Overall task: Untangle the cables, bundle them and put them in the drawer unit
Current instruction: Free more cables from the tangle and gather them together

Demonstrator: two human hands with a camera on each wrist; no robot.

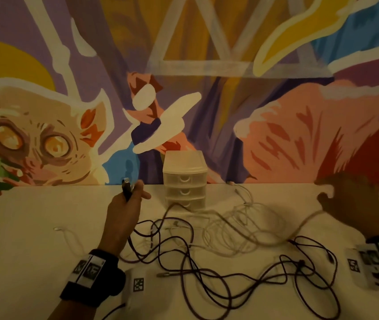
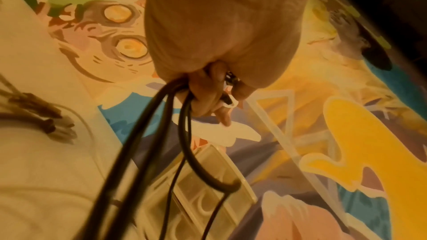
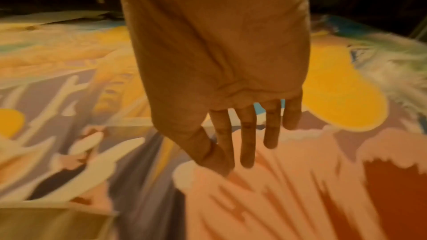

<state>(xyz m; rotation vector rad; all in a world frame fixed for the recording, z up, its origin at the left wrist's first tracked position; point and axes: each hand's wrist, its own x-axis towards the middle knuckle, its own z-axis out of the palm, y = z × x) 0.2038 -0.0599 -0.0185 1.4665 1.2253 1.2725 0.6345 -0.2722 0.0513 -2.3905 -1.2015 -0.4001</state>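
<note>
Right now your left hand [image 1: 123, 204], just left of centre in the head view, is raised off the table [image 1: 33, 227] and curled around the plug end of a dark cable [image 1: 207, 280]; the black connector [image 1: 127, 188] with its metal tip sticks up above your fingers. Your left wrist view shows the same grip from behind: the fingers [image 2: 208, 96] closed on several dark strands that hang down and toward the lower left of that frame.

Your right hand [image 1: 345, 199], at the right edge of the head view, is blurred and lifted; the right wrist view shows its fingers [image 3: 247, 134] straight and slightly spread, holding nothing.

Most of the dark cable lies in loose, crossing loops across the lower middle and lower right of the head view, tangled with a pale cable [image 1: 237, 227] that coils just in front of the drawer unit [image 1: 185, 179]. That translucent unit of three drawers stands at the table's far edge, centre frame, against the painted mural [image 1: 45, 135], all drawers closed.
</note>
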